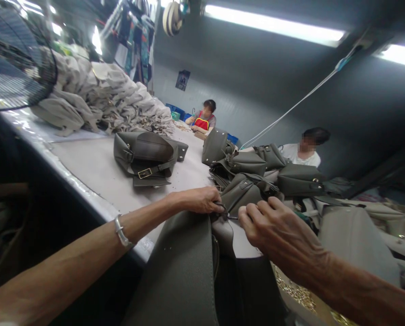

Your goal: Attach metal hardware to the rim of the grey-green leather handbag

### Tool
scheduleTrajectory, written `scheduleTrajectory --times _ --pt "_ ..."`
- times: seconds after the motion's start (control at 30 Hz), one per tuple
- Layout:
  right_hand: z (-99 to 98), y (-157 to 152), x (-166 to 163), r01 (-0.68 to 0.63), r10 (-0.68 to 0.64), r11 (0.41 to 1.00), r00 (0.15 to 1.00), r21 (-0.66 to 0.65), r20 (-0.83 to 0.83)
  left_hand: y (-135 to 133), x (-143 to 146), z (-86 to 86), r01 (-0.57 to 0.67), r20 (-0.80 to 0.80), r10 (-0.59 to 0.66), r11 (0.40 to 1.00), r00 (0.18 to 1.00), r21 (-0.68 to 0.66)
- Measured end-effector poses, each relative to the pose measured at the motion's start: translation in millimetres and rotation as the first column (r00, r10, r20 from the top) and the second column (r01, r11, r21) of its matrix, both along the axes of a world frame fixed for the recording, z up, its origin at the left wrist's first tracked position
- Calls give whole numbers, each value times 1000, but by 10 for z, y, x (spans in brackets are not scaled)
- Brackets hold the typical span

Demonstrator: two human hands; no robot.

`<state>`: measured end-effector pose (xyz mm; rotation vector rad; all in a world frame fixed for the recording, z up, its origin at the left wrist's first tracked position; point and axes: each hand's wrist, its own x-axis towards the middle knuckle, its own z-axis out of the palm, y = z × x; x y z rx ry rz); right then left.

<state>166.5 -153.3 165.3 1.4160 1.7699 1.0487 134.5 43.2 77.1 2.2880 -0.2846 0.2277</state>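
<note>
Head view: grey bag [185,271] upright, lengthwise toward viewer.

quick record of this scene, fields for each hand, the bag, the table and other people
left hand: left hand grips the top edge of the olive bag
right hand: right hand at a small dark ring beside it, grip closed
table: grey table with finished bags, a pile of beige cloth
others: two seated people at the far end
</note>
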Motion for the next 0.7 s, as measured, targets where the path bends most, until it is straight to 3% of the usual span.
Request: scheduleTrajectory --times 0.2,0.37,0.53,0.7 --pt "87 85 71 11 19 978 990 -206 140 -122 71 39 13 20 -14 998 1000 65" --pt "273 222 273 -89 175 866 976 -492 133 -200 79 37 85 15 -87 991 996 100" --pt "298 301 440 -152 207 847 977 -510 52 -162 122 -17 155 -18 -154 982 988 104" --pt "202 236 680 -226 159 849 971 -479 -176 -172 146 -83 197 -3 -198 975 980 104"
